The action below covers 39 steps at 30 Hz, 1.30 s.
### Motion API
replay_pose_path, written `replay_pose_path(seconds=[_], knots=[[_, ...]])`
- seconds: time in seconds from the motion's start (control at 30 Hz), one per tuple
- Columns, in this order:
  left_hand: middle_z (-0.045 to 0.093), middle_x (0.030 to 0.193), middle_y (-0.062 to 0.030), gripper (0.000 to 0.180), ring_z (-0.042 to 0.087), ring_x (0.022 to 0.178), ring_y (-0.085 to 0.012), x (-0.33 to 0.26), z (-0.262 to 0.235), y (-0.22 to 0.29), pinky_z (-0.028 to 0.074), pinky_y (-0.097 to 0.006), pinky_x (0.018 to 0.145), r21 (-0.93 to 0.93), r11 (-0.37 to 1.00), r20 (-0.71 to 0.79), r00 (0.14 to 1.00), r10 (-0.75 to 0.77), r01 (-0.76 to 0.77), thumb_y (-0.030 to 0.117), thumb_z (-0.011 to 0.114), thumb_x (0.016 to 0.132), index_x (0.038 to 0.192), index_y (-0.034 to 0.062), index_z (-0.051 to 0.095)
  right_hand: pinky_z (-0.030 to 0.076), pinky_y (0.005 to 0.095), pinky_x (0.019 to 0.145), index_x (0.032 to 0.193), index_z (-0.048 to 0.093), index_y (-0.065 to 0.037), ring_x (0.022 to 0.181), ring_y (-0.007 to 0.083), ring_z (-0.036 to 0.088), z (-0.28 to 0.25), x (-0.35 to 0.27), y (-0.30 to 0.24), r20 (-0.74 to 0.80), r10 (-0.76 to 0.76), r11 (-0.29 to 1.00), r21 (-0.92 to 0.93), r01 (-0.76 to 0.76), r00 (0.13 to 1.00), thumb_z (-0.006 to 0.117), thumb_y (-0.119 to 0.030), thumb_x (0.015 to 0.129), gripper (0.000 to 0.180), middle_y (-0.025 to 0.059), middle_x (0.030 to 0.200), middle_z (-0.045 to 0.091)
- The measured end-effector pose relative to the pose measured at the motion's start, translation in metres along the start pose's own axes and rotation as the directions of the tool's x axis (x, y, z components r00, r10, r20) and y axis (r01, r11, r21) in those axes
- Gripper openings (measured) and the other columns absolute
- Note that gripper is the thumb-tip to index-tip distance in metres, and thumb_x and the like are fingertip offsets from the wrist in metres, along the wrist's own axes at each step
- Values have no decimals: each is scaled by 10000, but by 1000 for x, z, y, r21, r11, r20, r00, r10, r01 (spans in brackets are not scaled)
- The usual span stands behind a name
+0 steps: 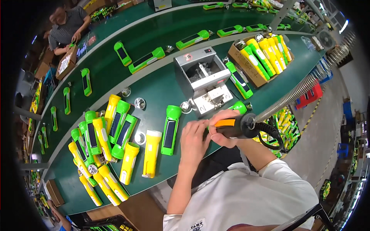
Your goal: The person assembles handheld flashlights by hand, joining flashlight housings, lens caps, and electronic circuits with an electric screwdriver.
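Note:
My right hand is wrapped round a black electric screwdriver with an orange band, which lies almost level and points left. Close against its tip, my left hand has its fingers curled on a green flashlight. Only the flashlight's head shows clearly past my right hand; most of its body is hidden. Left of my hands another green flashlight with a dark solar panel lies on the bench, beside a yellow flashlight. A grey screw-feeder box stands just beyond my hands.
Yellow and green flashlights are heaped at the left, with loose silver reflectors nearby. A cardboard box of flashlights stands at the right. Spaced flashlights line the green conveyor. A coiled spring hose reaches the screwdriver. Another person sits across.

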State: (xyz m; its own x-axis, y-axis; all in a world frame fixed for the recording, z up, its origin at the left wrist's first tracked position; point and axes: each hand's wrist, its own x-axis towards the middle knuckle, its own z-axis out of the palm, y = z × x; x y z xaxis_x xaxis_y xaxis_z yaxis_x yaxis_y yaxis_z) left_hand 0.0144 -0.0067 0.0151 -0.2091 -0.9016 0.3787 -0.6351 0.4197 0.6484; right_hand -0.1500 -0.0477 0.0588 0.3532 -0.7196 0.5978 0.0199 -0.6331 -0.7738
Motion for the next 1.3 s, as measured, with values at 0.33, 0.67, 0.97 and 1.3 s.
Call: replay_pose_path(seconds=[0.33,0.67,0.97,1.3], knots=[[658,1173,-140,410,620,1077,-335,-26,-36,27,529,-415,905,190,969,21,986,-166,159,36,772,814,1191,13,612,470,318,515,1203,439,-61,491,145,513,-42,49,-29,-393,-94,900,358,247,915,626,-358,1011,400,28,663,514],[667,1159,-142,447,649,1031,-318,17,-6,26,547,-406,863,130,991,12,1000,10,-12,105,817,799,1199,3,646,479,280,546,1202,447,5,562,122,551,-44,55,7,-400,-155,901,318,295,904,668,-115,959,350,45,700,557],[703,1098,-108,404,673,958,-297,18,4,15,557,-394,806,86,996,37,999,25,-28,134,832,778,1139,19,694,480,219,570,1002,677,-27,638,38,594,-38,110,-18,-268,314,926,297,-232,911,818,-125,838,238,-8,778,671],[712,1099,-101,366,681,963,-290,25,7,12,556,-388,806,28,999,46,999,17,-18,132,832,784,1102,7,702,413,265,438,1146,476,37,429,123,489,-40,66,-18,-291,256,949,258,-182,922,620,-63,954,260,45,580,507]])
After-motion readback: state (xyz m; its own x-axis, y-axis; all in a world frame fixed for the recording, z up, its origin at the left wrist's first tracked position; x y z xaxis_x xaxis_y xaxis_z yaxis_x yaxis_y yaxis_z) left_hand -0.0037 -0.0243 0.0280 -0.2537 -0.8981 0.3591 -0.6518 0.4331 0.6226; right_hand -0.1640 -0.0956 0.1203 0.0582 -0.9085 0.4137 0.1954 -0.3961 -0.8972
